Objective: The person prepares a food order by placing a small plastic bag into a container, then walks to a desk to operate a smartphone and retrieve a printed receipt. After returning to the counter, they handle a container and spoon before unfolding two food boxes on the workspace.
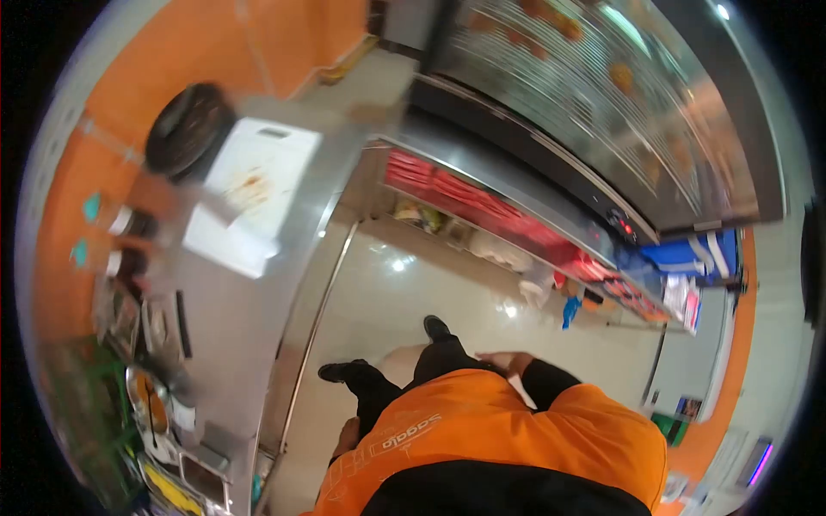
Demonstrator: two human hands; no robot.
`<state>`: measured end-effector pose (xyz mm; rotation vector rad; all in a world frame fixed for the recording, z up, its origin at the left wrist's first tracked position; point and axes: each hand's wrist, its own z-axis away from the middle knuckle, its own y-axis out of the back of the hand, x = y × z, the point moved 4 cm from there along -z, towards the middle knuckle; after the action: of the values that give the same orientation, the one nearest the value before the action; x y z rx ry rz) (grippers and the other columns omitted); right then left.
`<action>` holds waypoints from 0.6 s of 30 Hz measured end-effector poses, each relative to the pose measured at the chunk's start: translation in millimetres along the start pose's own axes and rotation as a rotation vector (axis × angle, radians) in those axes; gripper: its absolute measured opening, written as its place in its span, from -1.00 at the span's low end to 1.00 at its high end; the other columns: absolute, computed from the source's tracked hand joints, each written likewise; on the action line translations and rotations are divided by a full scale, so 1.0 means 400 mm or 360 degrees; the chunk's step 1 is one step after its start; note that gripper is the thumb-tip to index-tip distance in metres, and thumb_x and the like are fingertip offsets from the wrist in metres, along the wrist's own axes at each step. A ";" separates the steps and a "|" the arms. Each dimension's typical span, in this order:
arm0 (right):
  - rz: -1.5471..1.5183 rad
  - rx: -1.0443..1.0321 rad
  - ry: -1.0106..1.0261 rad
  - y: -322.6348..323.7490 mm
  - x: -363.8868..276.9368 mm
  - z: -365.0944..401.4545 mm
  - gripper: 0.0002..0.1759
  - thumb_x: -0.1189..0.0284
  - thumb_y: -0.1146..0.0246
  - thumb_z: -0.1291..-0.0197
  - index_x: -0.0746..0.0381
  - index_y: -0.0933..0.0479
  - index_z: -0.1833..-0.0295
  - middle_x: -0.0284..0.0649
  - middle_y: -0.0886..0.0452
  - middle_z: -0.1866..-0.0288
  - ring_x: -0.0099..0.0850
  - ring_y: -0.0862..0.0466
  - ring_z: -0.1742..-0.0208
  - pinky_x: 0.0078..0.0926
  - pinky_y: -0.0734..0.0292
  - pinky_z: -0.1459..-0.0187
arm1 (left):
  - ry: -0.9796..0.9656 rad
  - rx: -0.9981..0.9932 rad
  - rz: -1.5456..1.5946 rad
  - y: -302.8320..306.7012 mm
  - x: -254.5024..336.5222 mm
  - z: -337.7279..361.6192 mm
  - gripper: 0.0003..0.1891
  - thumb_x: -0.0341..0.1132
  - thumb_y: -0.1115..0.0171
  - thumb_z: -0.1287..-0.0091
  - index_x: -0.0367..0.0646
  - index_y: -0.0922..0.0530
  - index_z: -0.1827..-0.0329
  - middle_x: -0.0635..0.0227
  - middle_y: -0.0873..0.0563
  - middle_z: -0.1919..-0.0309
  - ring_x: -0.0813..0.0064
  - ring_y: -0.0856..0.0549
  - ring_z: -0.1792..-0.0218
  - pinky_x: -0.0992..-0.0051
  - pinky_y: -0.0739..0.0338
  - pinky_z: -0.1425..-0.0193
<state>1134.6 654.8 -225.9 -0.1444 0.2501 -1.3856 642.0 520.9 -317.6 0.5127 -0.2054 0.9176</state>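
Observation:
My right hand (pixel 503 361) is low at my side, by the dark trousers, its fingers stretched out with nothing seen in them. Partly hidden beside my leg on the other side, my left hand (pixel 348 434) hangs near the edge of the steel counter (pixel 232 318); its fingers cannot be made out. Neither hand touches the counter. On it lies a stained white cutting board (pixel 258 176), with a blurred blade-like thing and white paper (pixel 225 245) at its lower end.
A round dark object (pixel 189 129) and sauce bottles (pixel 129 221) stand by the orange wall. Pans and trays (pixel 205 477) crowd the counter's near end. A glass display cabinet (pixel 602 95) rises over a shelf of red packets (pixel 465 193). Tiled floor (pixel 387 284) lies between.

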 end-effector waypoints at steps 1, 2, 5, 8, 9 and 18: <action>-0.0149 -0.0078 -0.0383 0.123 0.058 -0.051 -0.04 -0.34 0.08 -0.41 0.09 -0.08 -0.66 -0.12 -0.26 -0.63 -0.17 -0.31 -0.57 0.05 -0.21 -0.51 | -0.0027 -0.0029 -0.0066 -0.040 0.034 -0.013 -0.25 0.21 0.10 -0.55 -0.40 -0.46 -0.36 -0.20 -0.58 -0.26 -0.05 -0.60 -0.26 0.13 -0.46 -0.36; -0.0151 -0.0137 -0.0236 0.180 0.042 0.005 -0.05 -0.38 0.18 -0.42 0.03 -0.07 -0.67 -0.13 -0.31 -0.58 -0.15 -0.31 -0.56 0.15 -0.18 -0.50 | -0.0044 -0.0071 -0.0140 -0.074 0.070 -0.029 -0.26 0.20 0.09 -0.55 -0.40 -0.46 -0.36 -0.19 -0.59 -0.26 -0.04 -0.60 -0.26 0.14 -0.46 -0.35; -0.0687 -0.0052 0.0513 0.367 0.122 -0.004 -0.21 -0.22 0.08 -0.50 0.03 -0.19 -0.63 -0.20 -0.38 -0.52 -0.30 -0.42 -0.45 -0.05 -0.33 -0.42 | -0.0080 -0.0284 -0.0454 -0.175 0.174 -0.103 -0.28 0.18 0.06 -0.55 -0.37 -0.46 -0.37 -0.16 -0.61 -0.24 -0.01 -0.61 -0.25 0.16 -0.47 -0.34; -0.0688 0.0178 0.0635 0.409 0.250 0.037 -0.33 -0.07 0.03 -0.54 0.08 -0.29 -0.57 -0.22 -0.41 -0.50 -0.36 -0.47 -0.39 -0.16 -0.39 -0.35 | -0.0154 -0.0533 -0.0855 -0.234 0.308 -0.202 -0.30 0.17 0.03 -0.54 -0.35 -0.46 -0.37 -0.13 -0.63 -0.22 0.02 -0.63 -0.25 0.18 -0.49 -0.33; -0.0700 -0.0009 0.0645 0.418 0.331 -0.038 -0.38 0.01 -0.03 -0.53 0.12 -0.34 -0.53 -0.23 -0.46 -0.45 -0.36 -0.51 -0.34 -0.24 -0.41 -0.34 | -0.0175 -0.0606 -0.0990 -0.248 0.364 -0.232 -0.31 0.16 0.02 -0.54 -0.35 -0.46 -0.37 -0.11 -0.63 -0.22 0.03 -0.63 -0.25 0.19 -0.49 -0.33; -0.1806 0.1061 0.0818 0.642 0.851 -0.056 -0.53 0.15 -0.13 -0.45 0.31 -0.45 -0.22 -0.05 -0.63 -0.03 -0.28 -0.68 0.06 -0.21 -0.68 0.11 | -0.0516 -0.0966 -0.1964 -0.465 0.948 -0.447 -0.37 0.11 -0.08 -0.52 -0.27 -0.46 -0.39 0.00 -0.70 -0.16 0.12 -0.67 -0.22 0.26 -0.54 -0.29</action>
<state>1428.8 367.7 -341.8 0.7467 0.1022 -2.5493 1009.9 785.5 -389.0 0.1352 -0.3774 -0.4442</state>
